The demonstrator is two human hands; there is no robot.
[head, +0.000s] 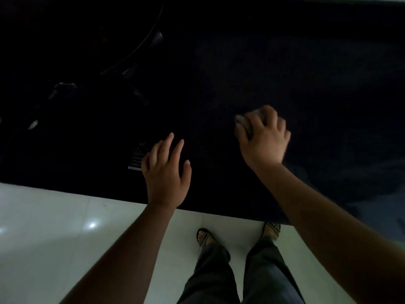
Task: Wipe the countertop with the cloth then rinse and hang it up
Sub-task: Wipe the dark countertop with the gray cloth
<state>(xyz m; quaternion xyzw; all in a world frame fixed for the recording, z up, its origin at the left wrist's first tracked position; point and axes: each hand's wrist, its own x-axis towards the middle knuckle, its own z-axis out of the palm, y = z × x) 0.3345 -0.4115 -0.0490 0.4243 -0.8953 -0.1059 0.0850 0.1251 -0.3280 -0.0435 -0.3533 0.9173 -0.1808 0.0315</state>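
stage: wiping, judged underway | right hand (264,137) grips small crumpled grey cloth (245,122) on dark matte stone countertop (285,69) | left hand (166,170) spread flat, empty | left: rinse, hang

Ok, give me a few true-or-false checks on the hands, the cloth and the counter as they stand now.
1. The right hand grips the cloth. True.
2. The left hand holds a second cloth. False: its fingers are spread and hold nothing.
3. The cloth is already hung up. False: it is bunched in the right hand over the dark countertop.
4. A small labelled item lies on the countertop beside the left hand. True.
5. The person stands barefoot. False: the feet wear sandals.
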